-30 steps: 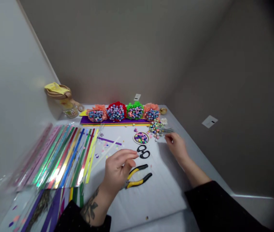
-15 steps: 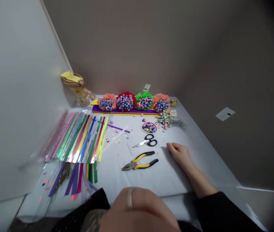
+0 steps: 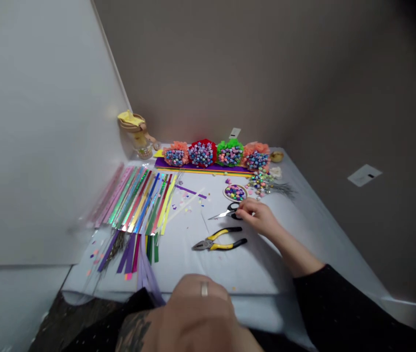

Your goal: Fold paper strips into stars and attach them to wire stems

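My right hand (image 3: 261, 217) reaches over the table with its fingers curled at the black handles of the scissors (image 3: 224, 214). The scissors lie flat, their blades pointing left. Just below them are pliers (image 3: 217, 241) with yellow and black handles, jaws to the left. My left hand (image 3: 200, 308), a ring on one finger, is close to the camera at the bottom edge. Its fingers are bent inward, and anything inside them is hidden. Beyond my right hand stands a small round dish (image 3: 235, 192) of colourful paper stars.
Shiny paper strips (image 3: 138, 203) in clear sleeves cover the left side. Several star bouquets (image 3: 202, 153) in crepe paper line the back. Wire-stemmed stars (image 3: 266, 182) lie at the back right. A cup (image 3: 142, 144) stands at the back left, by the white panel (image 3: 39, 137).
My right hand has moved forward and left from the bare tabletop to the scissors' handles. The view has shifted slightly. My left hand stays near the camera.
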`<state>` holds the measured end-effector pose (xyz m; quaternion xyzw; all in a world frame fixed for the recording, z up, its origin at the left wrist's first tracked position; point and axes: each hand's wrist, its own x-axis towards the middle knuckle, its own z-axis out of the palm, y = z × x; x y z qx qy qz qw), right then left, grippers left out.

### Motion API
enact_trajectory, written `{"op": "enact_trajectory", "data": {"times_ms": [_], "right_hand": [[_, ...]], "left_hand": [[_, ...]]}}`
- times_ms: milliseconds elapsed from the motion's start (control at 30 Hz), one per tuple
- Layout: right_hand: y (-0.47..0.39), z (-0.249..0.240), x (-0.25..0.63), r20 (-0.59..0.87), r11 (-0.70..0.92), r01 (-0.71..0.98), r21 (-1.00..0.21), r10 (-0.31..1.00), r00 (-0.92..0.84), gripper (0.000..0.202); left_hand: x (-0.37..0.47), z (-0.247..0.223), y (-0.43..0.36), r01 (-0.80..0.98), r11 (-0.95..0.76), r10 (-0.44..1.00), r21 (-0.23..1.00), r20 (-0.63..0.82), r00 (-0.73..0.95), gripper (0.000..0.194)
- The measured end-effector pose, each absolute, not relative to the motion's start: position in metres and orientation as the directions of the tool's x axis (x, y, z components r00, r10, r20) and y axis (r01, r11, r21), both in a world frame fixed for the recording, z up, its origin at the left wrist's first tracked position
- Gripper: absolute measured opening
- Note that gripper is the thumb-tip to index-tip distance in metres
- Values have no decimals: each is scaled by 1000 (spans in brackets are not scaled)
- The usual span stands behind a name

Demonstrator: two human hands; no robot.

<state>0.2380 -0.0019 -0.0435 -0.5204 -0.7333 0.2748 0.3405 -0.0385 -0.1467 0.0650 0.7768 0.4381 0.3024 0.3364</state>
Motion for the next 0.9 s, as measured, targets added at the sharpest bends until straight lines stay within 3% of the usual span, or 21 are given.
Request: {"op": "enact_trajectory", "data": {"times_ms": [100, 200, 267, 367, 500, 633, 767, 900], "right_hand": [[3, -42, 222, 239, 456, 421, -784, 848, -472, 27], [2, -41, 213, 230, 557, 308, -771, 695, -682, 29], [-3, -39, 210, 196, 606, 277, -745, 597, -778, 34], [-13, -37, 208, 116, 660, 326, -677, 533, -838, 41], [-21, -37, 207, 40, 706, 424, -568, 538, -842, 42], [-21, -41, 207, 41, 716, 418, -558, 528, -848, 25], [-16, -42, 214, 157, 598, 300, -743, 592, -791, 15], [-6, -38, 227, 240, 273, -33, -962, 778, -581, 36]], "left_hand": [[-27, 58, -121, 498, -457, 821, 737, 135, 555, 14], [-25, 39, -96, 777, -392, 866, 493, -87, 492, 27], [-29, 25, -77, 874, -377, 876, 308, -189, 444, 24], [-30, 10, -42, 897, -404, 881, 182, -186, 434, 23], [-14, -5, 4, 809, -552, 803, 203, -134, 581, 24], [-5, -18, 28, 748, -611, 737, 262, -156, 657, 13], [-12, -28, 35, 700, -639, 705, 318, -123, 699, 11], [-13, -30, 39, 739, -560, 802, 375, 20, 597, 15]]}}
